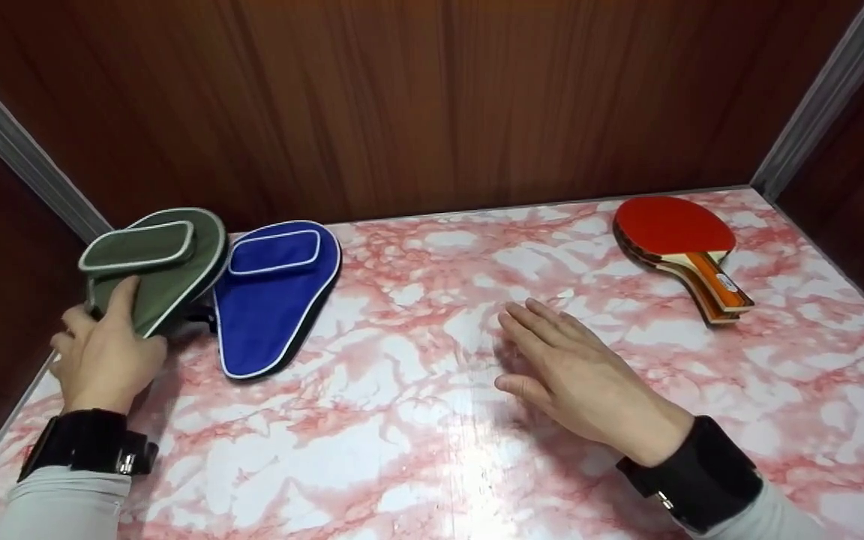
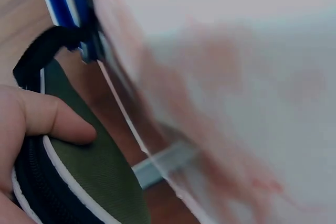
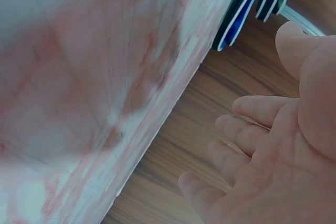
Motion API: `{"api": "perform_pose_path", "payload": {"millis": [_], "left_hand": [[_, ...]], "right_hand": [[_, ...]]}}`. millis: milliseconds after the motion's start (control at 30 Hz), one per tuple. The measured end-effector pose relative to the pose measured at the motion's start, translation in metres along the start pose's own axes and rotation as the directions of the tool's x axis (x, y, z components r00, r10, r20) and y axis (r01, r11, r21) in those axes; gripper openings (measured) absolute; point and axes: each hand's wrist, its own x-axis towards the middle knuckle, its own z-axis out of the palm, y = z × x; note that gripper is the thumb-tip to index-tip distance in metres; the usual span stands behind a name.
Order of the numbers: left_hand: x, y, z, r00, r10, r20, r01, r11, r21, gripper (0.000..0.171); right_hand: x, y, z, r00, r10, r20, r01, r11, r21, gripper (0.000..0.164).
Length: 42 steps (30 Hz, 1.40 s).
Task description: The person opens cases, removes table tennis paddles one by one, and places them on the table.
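At the left, my left hand (image 1: 106, 356) grips the green table tennis bat case (image 1: 169, 281), which has white piping and a raised front pocket. In the left wrist view its zipped edge lies between my fingers and a black strap (image 2: 42, 51) sticks out. Right beside it a blue bat case (image 1: 263, 307) of the same shape lies on the table, its narrow end toward me. My right hand (image 1: 578, 375) is held over the middle of the table with fingers straight and holding nothing; the right wrist view shows its bare palm (image 3: 273, 177).
Two table tennis bats (image 1: 676, 229) lie stacked at the back right, red rubber up, handles toward me. The table (image 1: 402, 420) has a pink and white marbled top. Brown wood-grain panels (image 1: 432, 105) with grey metal corner strips stand around its back and sides.
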Motion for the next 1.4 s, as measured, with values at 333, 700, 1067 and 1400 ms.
{"api": "perform_pose_path", "payload": {"millis": [333, 700, 1067, 1400], "left_hand": [[-0.022, 0.056, 0.012, 0.977, 0.199, -0.082, -0.199, 0.98, 0.009, 0.092], [-0.053, 0.115, 0.031, 0.924, 0.371, -0.094, -0.372, 0.928, 0.003, 0.101], [-0.079, 0.148, 0.056, 0.878, 0.477, -0.033, -0.476, 0.879, 0.023, 0.099], [-0.098, 0.163, 0.078, 0.823, 0.567, 0.009, -0.567, 0.823, 0.022, 0.099]], "right_hand": [[0.0, 0.001, 0.0, 1.0, 0.002, 0.0, -0.002, 1.0, -0.006, 0.08], [0.0, -0.011, 0.002, 0.994, -0.112, 0.01, 0.112, 0.994, -0.01, 0.081], [-0.004, -0.025, 0.009, 0.964, -0.265, 0.028, 0.263, 0.963, 0.05, 0.086], [-0.001, -0.019, 0.012, 0.942, -0.336, 0.014, 0.334, 0.939, 0.081, 0.08]]}}
